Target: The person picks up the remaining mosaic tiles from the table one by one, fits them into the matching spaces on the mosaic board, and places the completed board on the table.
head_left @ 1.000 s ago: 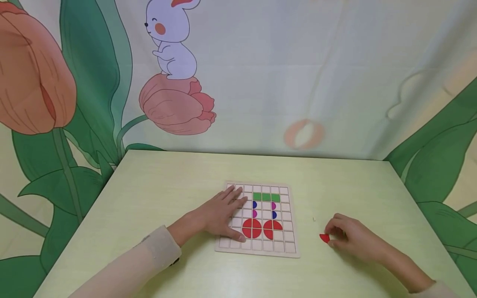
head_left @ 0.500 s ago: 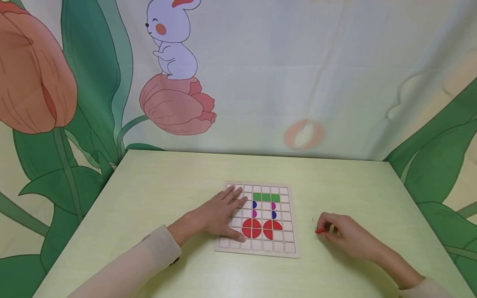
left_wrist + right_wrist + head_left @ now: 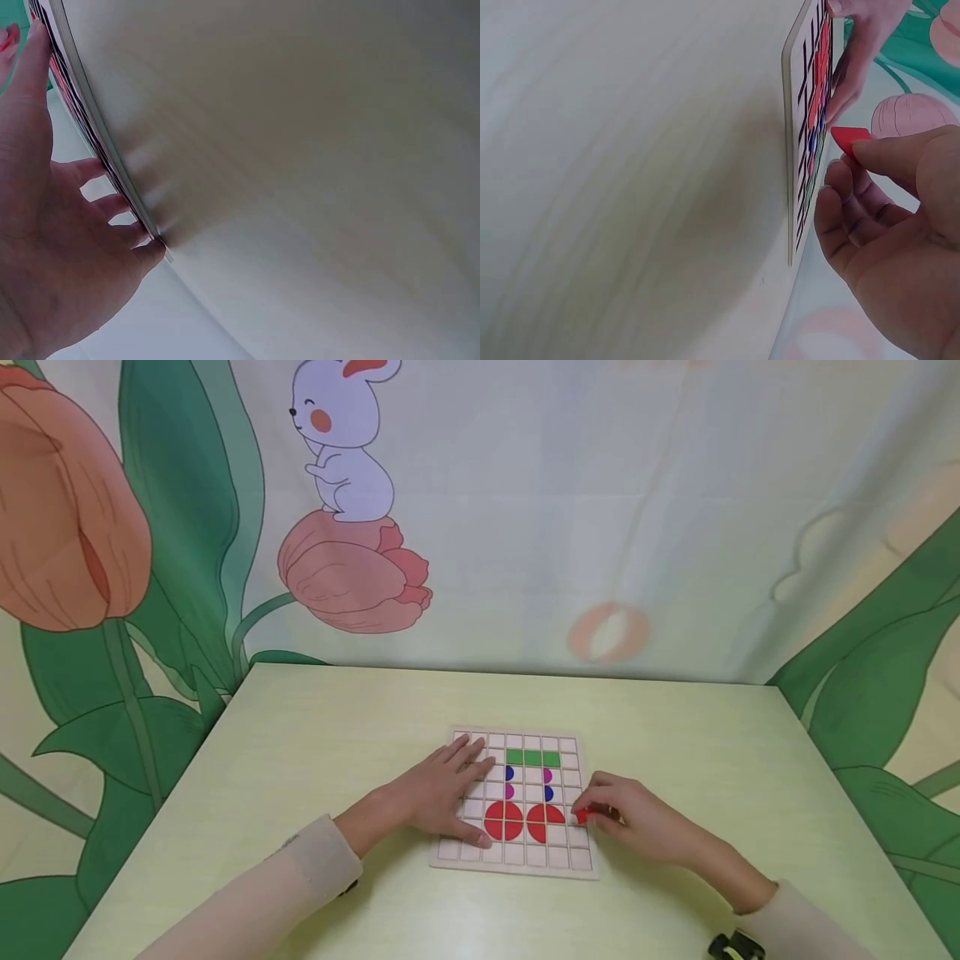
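Note:
A wooden grid board [image 3: 514,870] lies flat on the table, holding green squares [image 3: 533,758], small blue and magenta half-circles, a full red circle [image 3: 503,821] and a red circle short of its lower right quarter [image 3: 542,821]. With fingers spread, my left hand [image 3: 438,793] rests on the board's left side. My right hand [image 3: 637,818] pinches a red quarter-circle piece [image 3: 850,138] between thumb and fingers, just above the board's right edge. In the left wrist view, the left fingertips [image 3: 154,251] lie along the board's edge.
The pale table [image 3: 337,718] surrounds the board. Behind it hangs a curtain [image 3: 510,527] printed with a rabbit and tulips. A dark wrist device [image 3: 737,946] sits by the right sleeve.
My right hand has carried the red quarter-circle left from the table's right side to the board's right edge, turning it on the way. My left hand has stayed in place.

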Demonstrator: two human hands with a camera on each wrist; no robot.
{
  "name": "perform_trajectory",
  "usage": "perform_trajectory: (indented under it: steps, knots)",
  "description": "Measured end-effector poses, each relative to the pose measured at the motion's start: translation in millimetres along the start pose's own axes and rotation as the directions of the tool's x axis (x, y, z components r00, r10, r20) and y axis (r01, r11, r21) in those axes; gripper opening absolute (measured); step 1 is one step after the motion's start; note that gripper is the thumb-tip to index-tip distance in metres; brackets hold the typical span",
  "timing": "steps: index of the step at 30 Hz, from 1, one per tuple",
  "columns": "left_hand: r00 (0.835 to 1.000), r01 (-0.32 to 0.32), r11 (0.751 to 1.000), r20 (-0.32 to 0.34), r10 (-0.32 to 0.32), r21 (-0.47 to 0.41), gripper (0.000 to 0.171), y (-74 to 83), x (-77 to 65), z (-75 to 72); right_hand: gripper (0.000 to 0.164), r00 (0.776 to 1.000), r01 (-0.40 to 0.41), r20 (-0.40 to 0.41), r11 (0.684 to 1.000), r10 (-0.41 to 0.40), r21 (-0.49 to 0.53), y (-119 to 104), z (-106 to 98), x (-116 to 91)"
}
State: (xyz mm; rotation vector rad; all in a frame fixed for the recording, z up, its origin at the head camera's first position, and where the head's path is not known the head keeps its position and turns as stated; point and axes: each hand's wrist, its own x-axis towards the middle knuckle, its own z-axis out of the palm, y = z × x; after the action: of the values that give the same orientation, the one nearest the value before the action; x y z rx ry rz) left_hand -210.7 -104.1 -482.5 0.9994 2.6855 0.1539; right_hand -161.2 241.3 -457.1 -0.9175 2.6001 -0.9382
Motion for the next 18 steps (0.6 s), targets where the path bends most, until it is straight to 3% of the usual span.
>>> perform_trajectory:
  steps: [6,10,18]
  knots:
    - [1.000,-0.003,1.000,-0.002,0.003,-0.002,0.123,-0.6,-0.6,-0.1,0.025,0.998,0.023,0.052,1.000,-0.022,-0.007,-6.5,9.2,12.8]
    - [1.000,-0.004,1.000,0.000,0.004,-0.001,0.124,-0.6,-0.3,0.5,0.018,0.997,-0.012,0.078,1.000,0.012,0.006,-9.8,14.5,18.8]
    - [1.000,0.003,1.000,0.005,-0.003,0.006,0.124,-1.1,0.0,1.7,0.017,0.997,0.016,0.070,1.000,-0.018,0.027,-13.4,21.3,25.1]
